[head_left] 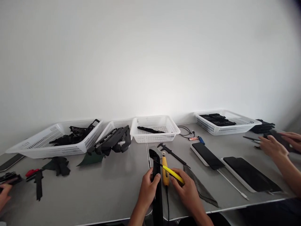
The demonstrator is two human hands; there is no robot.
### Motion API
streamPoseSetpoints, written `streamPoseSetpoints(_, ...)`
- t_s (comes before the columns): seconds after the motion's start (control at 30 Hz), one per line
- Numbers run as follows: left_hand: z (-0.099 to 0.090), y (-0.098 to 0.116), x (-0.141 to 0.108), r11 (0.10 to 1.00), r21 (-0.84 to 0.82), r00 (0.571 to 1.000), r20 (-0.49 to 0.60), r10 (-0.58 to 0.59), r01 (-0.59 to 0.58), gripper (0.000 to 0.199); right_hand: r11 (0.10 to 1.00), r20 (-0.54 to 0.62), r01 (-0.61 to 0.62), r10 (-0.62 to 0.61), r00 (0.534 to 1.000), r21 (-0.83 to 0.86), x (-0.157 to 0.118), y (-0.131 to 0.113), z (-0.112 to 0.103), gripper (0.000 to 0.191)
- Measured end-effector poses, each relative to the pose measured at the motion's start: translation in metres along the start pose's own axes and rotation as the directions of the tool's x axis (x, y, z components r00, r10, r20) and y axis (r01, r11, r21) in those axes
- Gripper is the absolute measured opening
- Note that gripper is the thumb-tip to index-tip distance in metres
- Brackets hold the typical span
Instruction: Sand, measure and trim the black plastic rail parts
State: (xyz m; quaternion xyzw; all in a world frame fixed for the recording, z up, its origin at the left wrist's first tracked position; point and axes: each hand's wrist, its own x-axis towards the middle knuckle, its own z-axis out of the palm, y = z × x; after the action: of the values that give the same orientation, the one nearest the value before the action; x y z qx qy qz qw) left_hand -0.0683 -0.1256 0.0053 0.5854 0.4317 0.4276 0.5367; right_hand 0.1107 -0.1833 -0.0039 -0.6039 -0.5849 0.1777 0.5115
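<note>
Tool (172, 173) (yellow) in closed right grip (188, 188)

The left hand (148, 185) partly hides the black strip (156, 169); the left edge crops a co-worker's hand (4, 194).

One head-worn view across the tabletop (113, 194)

There's a single camera, up on the worker's head, looking forward and down. It's fairly close: the left grip (149, 183) and right grip (185, 188) show low, near the middle, the tabletop spreads wide around them, and the wall (150, 62) beyond takes the upper half.
</note>
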Motion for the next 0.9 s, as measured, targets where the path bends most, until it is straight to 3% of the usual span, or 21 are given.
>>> streamPoseSetpoints(0.23,0.000,0.011,-0.019,1.000,0.019,0.992,0.127,0.006,-0.009,0.046,0.997,-0.104,-0.020,0.012,0.994,-0.073,-0.020,0.018,-0.003,0.038)
streamPoseSetpoints(0.3,-0.001,0.011,-0.030,0.999,0.030,0.993,0.114,0.019,-0.022,0.048,0.997,-0.126,-0.022,0.013,0.992,-0.068,-0.024,0.020,-0.004,0.038)
streamPoseSetpoints(0.43,-0.006,0.005,-0.044,0.997,-0.032,0.994,0.076,-0.072,0.075,0.054,0.996,-0.146,-0.030,0.018,0.989,-0.080,-0.028,0.020,-0.002,0.037)
streamPoseSetpoints(0.6,-0.009,-0.002,-0.047,0.993,-0.034,0.993,0.054,-0.109,0.111,0.054,0.993,-0.156,-0.044,0.027,0.987,-0.109,-0.031,0.021,-0.002,0.036)
streamPoseSetpoints(0.9,-0.011,-0.011,-0.048,0.983,-0.123,0.989,-0.030,-0.143,0.138,0.062,0.988,-0.081,0.073,-0.085,0.993,-0.136,-0.033,0.011,-0.009,0.032)
